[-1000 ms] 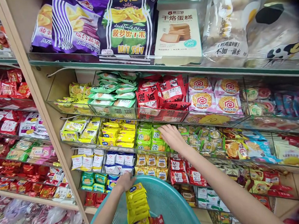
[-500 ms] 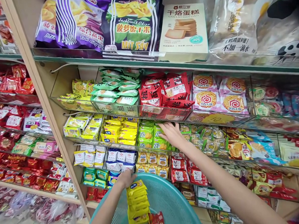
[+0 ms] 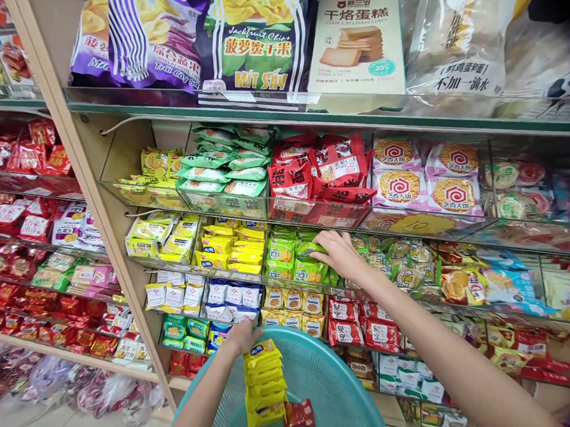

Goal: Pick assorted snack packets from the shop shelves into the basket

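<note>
My left hand [image 3: 244,337] is closed on the rim of a teal plastic basket [image 3: 340,363]. Inside the basket lie a row of yellow snack packets [image 3: 265,390] and one small red packet [image 3: 299,415]. My right hand [image 3: 339,255] reaches into a middle shelf compartment, its bent fingers closed on a green snack packet [image 3: 310,250] that is tilted up from the others. More green packets [image 3: 281,250] lie to its left and below it. The fingers partly cover the packet.
A clear shelf lip with a yellow price tag [image 3: 423,221] runs just above my right hand. Red packets [image 3: 340,163] and round-biscuit packs [image 3: 398,185] fill the shelf above. Cookie packets [image 3: 293,300] sit below. A wooden upright [image 3: 88,211] stands at the left.
My right hand has closed its fingers on a green packet and tipped it up. My left hand stays on the basket rim. The view has shifted slightly.
</note>
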`<state>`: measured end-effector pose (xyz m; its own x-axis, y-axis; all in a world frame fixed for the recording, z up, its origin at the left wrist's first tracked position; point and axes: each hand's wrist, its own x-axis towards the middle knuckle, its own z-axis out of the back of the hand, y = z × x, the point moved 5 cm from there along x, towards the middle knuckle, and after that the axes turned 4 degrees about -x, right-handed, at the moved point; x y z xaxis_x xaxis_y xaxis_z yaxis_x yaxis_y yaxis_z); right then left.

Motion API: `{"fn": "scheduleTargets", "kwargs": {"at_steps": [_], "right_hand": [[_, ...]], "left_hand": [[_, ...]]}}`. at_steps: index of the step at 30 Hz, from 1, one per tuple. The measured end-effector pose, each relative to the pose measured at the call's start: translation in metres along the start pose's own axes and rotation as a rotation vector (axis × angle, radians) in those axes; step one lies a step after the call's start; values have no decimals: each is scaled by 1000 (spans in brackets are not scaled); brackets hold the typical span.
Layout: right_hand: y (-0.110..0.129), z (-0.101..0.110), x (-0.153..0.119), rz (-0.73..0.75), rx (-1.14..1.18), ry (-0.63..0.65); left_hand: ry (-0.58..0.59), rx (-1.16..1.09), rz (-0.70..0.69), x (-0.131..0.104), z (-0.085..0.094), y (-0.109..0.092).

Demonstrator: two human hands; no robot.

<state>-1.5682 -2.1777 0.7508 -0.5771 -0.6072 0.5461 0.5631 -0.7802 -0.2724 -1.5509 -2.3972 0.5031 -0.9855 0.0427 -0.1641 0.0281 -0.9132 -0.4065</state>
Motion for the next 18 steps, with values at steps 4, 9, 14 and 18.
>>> {"fn": "scheduleTargets", "kwargs": {"at_steps": [4, 9, 14, 18], "right_hand": [[21, 23, -11, 90, -18, -128], [70, 50, -29, 100, 111, -232], [119, 4, -56, 132, 419, 130], [146, -79, -96, 115, 593, 530]], "left_hand": [[7, 3, 4, 0, 1, -1], [15, 12, 10, 3, -3, 1], [14, 27, 4, 6, -8, 3], [28, 27, 8, 7, -9, 3]]}}
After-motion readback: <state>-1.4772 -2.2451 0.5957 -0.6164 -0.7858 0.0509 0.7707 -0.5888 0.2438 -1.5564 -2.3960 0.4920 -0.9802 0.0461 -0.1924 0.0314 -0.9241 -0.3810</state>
